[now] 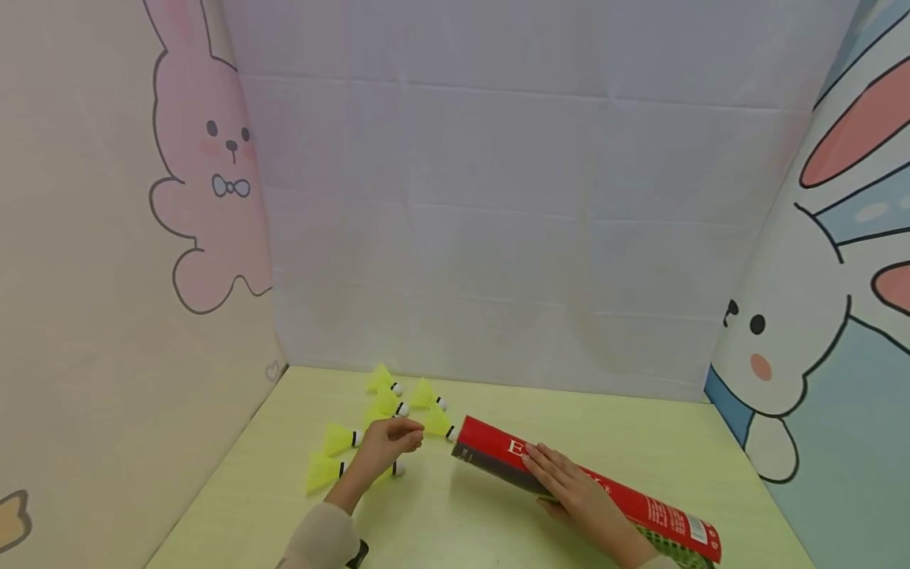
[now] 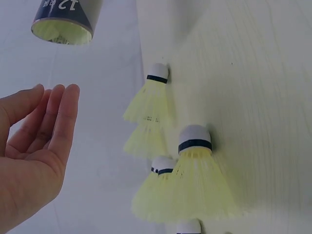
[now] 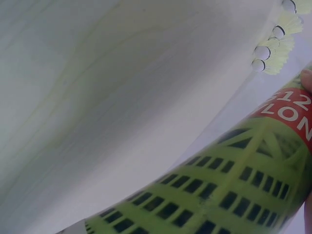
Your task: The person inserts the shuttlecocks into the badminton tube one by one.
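Head view: tube (image 1: pixel 629 503), 5 o'clock, smooth printed card look, slight sheen. Shuttlecocks (image 1: pixel 337 438), 7 o'clock, thin ribbed plastic look. Tabletop (image 1: pixel 604 431), 6 o'clock, smooth wood-grain. Backdrop (image 1: pixel 498 261), 12 o'clock, matt, creased.

A playroom-like space, with a pink cartoon rabbit (image 1: pixel 202 166)

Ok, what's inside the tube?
In the tube, the left wrist view shows a yellowish-green interior just past the opening. Deeper in is hidden by its wall, so I can't tell what it holds.

Left fingers (image 2: pixel 67 117) curve loosely near the thumb (image 2: pixel 23 103); right fingers (image 1: pixel 554 474) lie extended together.
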Tool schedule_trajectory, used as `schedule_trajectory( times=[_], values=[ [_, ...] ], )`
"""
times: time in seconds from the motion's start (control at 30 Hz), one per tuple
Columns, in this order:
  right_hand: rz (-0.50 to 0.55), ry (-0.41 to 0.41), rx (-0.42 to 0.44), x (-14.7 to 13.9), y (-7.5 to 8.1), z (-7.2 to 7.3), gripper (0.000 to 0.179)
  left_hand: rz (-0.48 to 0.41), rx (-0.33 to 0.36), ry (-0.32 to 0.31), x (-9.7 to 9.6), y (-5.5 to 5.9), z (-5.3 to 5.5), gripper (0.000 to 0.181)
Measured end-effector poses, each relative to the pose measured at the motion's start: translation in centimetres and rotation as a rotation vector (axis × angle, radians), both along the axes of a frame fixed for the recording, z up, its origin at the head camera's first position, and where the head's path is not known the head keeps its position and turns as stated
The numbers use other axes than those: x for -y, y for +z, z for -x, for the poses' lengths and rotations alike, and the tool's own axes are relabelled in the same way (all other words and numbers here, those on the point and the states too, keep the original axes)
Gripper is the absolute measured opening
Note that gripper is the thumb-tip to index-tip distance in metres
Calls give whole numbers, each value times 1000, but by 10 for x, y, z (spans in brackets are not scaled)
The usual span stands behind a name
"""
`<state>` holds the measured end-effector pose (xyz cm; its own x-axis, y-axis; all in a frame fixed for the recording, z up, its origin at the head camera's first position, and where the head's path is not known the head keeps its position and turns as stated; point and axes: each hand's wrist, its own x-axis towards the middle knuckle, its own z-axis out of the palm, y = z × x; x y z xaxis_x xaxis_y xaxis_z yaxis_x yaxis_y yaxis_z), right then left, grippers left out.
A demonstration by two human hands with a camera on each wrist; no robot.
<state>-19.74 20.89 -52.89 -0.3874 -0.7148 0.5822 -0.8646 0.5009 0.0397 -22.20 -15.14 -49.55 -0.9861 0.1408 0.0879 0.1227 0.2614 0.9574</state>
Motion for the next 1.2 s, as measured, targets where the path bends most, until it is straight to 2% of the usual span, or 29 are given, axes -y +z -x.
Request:
schedule_trajectory(
  times=[0.37,0.53,0.67,0.8,0.97,1.2],
  values=[
    [5,7,-3,-2,-1,5,60,114,4,243,37,-3,-8,14],
    [3,11,-2,-2,-1,7,60,219,9,315,51,-7,-14,13],
    [0,8,3,-3,-2,8,60,333,-11,346,60,-12,-18,15],
    [-4,7,5,-4,-2,8,60,395,-21,363,66,-18,-22,15],
    [-3,0,-2,-4,-1,7,59,396,2,348,70,-23,-27,17],
    [6,-1,-26,-4,-1,6,59,377,86,332,66,-29,-29,14]
  ],
)
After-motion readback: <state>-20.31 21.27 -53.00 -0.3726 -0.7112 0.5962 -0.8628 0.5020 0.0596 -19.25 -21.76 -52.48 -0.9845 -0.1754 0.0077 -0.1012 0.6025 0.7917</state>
